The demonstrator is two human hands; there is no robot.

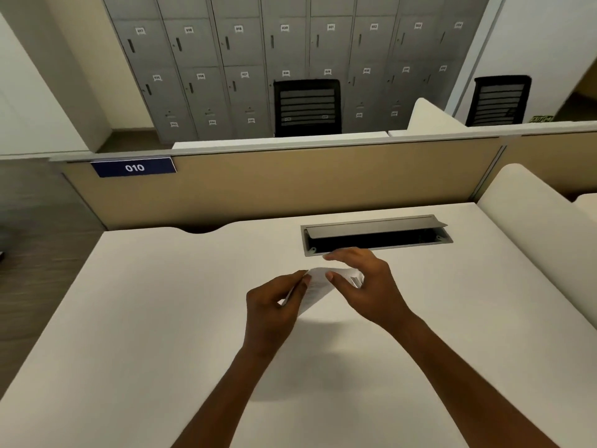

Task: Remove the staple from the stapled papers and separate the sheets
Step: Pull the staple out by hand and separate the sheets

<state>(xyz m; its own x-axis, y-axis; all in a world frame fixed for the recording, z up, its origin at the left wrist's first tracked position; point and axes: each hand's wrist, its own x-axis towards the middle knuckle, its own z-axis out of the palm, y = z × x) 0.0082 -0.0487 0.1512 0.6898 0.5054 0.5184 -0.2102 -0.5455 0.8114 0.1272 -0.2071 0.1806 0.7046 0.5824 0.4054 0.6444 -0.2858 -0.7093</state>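
The papers (318,286) are in the air, a little above the white surface (161,302), near its middle and just in front of the cable box (376,236), whose lid stands open. They are tilted, with the printed face turned toward the person.

The left grip (274,305) pinches the left edge of the papers between thumb and fingers, so this side is firmly grasped. The right grip (365,282) is at the other edge. Its thumb (329,276) lies on the face of the top sheet, and its fingers (345,253) reach behind and above the upper edge. These fingers are rather straight and blurred, so I cannot tell if this grip really clamps the papers or only touches them.

About the progress, my judgement is that the task is at its beginning. The papers look like one bundle: no sheet stands apart and no sheet lies on the surface. The staple itself is too small to see, so I cannot say in which corner it sits, or if it is loosened. No staple remover or other tool shows on the surface, so the work will probably be done with the fingernails.

What is left is nearly everything: to find the staple, to bend its legs open and pull it out, and then to part the sheets and lay them down separately. The thin paper may tear at the corner if the pull is too quick.
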